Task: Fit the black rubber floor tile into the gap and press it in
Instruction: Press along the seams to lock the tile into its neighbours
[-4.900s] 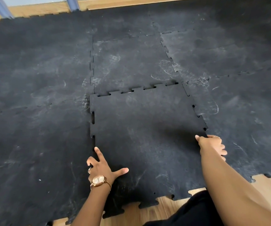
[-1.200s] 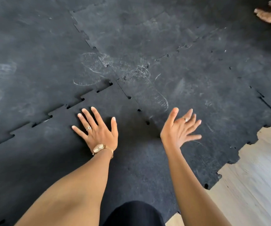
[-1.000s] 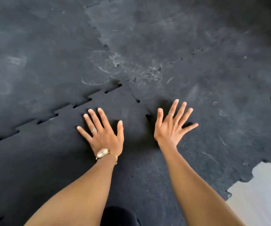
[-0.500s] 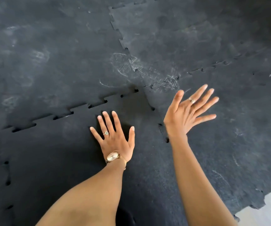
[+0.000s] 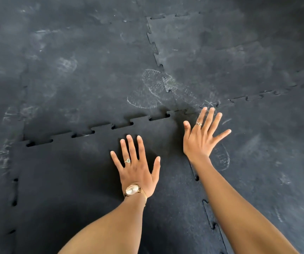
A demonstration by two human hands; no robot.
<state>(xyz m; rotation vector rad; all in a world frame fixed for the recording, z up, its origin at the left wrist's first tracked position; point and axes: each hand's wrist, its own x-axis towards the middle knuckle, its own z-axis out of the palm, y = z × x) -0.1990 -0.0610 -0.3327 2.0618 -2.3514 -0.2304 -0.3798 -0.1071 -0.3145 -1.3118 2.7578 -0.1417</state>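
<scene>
Head view: the black rubber floor tile (image 5: 70,180) lies in the gap among the surrounding floor tiles (image 5: 92,79), filling the lower middle of the picture. Along its far edge the interlocking teeth are not fully seated, and dark slots show between tabs from left to near the far right corner; small open notches also show down its left edge and along its right seam. The left hand (image 5: 138,171) lies flat on the tile near its far right corner, palm down, fingers spread apart and holding nothing, with a ring on one finger and a gold wristwatch (image 5: 132,190) on the wrist. The right hand (image 5: 200,138) is over the right seam, fingers splayed and empty, tilted thumb-side up; whether it touches the mat cannot be told. Pale dusty shoe prints (image 5: 151,88) mark the neighbouring tiles just beyond.
</scene>
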